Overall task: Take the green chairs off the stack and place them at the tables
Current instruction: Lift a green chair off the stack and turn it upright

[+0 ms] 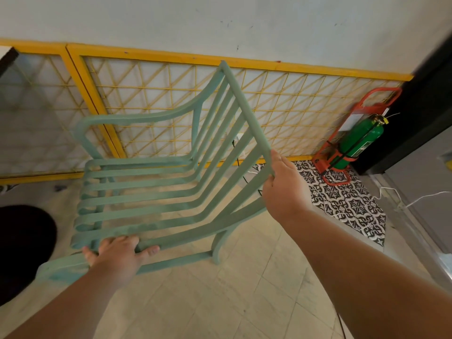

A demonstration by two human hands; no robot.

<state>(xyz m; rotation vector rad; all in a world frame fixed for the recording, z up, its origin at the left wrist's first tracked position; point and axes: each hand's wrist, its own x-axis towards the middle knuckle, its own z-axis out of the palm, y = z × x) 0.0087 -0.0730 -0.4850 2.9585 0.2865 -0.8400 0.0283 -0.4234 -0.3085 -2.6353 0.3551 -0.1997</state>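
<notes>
— Two hands on one chair (156, 182), is that right?

— Yes. My left hand (117, 255) is clenched round the near armrest, and my right hand (283, 192) grips the top edge of the backrest. The chair hangs between them, tipped, with no leg clearly touching the floor (244, 289).

— How does it handle?

— Stiff, I'd judge; the slats look rigid. It seems light enough for two hands, though bulky. The paint looks smooth, so a closed grip on a rail is safer than a flat palm.

— Where else could you hold it?

— The far armrest lies beyond my left hand, harder to reach. The rails I have seem best.

— Anything near?

— An extinguisher (357, 140) stands well beyond my right hand, against the yellow lattice (293, 99). No tabletop is in view.
</notes>
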